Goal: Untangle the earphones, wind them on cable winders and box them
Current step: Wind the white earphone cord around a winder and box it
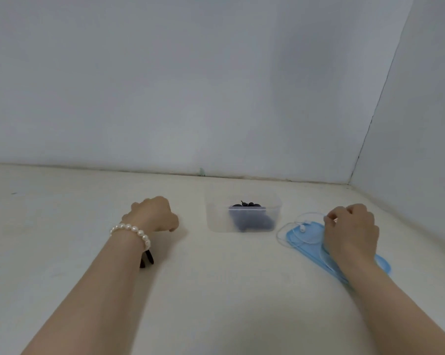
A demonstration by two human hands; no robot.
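In the head view, both bare forearms reach forward over a cream-white bench [216, 278] set into a corner of pale grey walls. The left hand [153, 213] rests on the bench with its knuckles up and fingers curled under into a loose fist; nothing shows in its grip. A white pearl bracelet [131, 233] circles that wrist, and a small dark object [147, 260], too hidden to identify, lies on the bench just beneath it.

The right hand [350, 231] is bent at the wrist, its fingertips pinching the thin white earphone cable [300, 231], which loops loosely over the near end of a flat light-blue plastic lid [305, 245] lying on the bench. The forearm crosses the lid's other end.

Between the two hands, further back, stands a translucent rectangular plastic box [241, 213] holding dark, rounded items [249, 219], blurred beyond telling.
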